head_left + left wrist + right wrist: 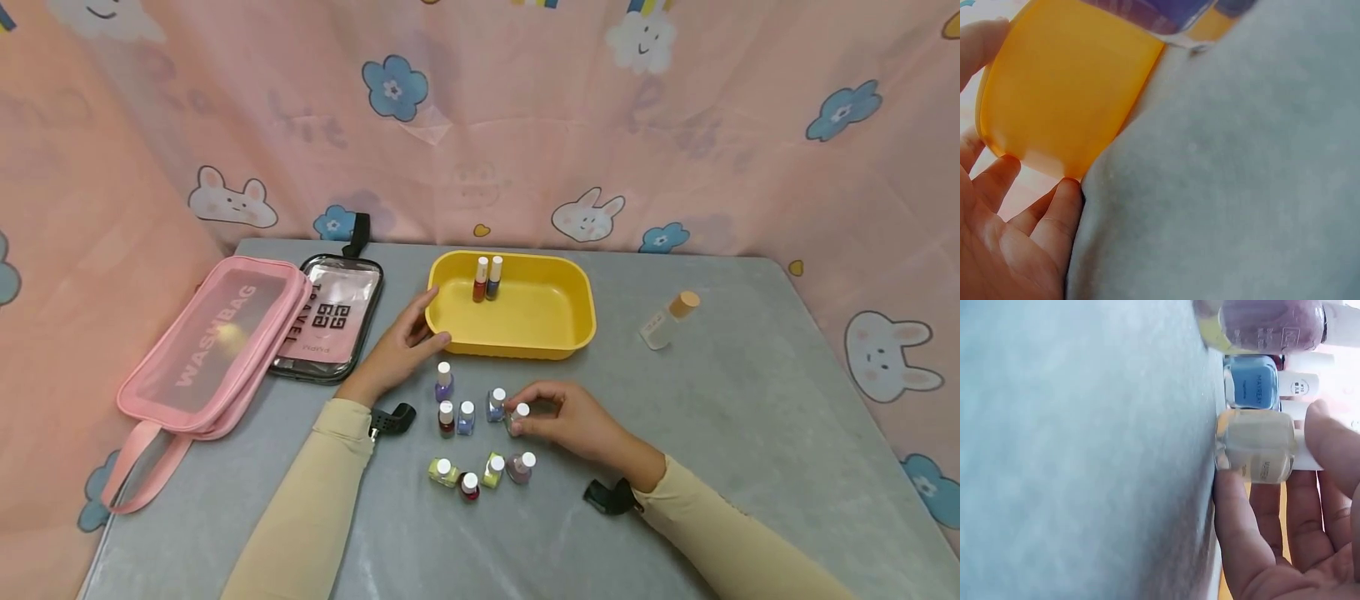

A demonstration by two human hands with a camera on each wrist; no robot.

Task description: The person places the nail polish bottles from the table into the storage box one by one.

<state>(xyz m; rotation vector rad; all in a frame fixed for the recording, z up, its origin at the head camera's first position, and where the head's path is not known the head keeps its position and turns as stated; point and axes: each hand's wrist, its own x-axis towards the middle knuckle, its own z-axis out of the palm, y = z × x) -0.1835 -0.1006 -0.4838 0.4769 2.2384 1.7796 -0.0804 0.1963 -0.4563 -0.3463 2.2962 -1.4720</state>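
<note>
In the head view my left hand (401, 350) rests at the left end of a yellow basin (517, 340), thumb and spread fingers touching its wall. In the left wrist view its fingertips (1069, 187) meet the basin's side. Two nail polish bottles, one red (479, 290) and one dark blue (492, 288), stand in the basin. My right hand (577, 421) pinches a clear, pale nail polish bottle (1257, 447) with a white cap, low at the table. Beside it stands a blue nail polish bottle (496, 408); a purple one (444, 387) is near the basin.
Several more polish bottles, including a yellow-green one (492, 473) and a mauve one (519, 469), stand in front of the basin. A pink wash bag (213, 350) overlaps a black-edged clear pouch (330, 321) at left. A small wooden-capped bottle (660, 328) lies at right.
</note>
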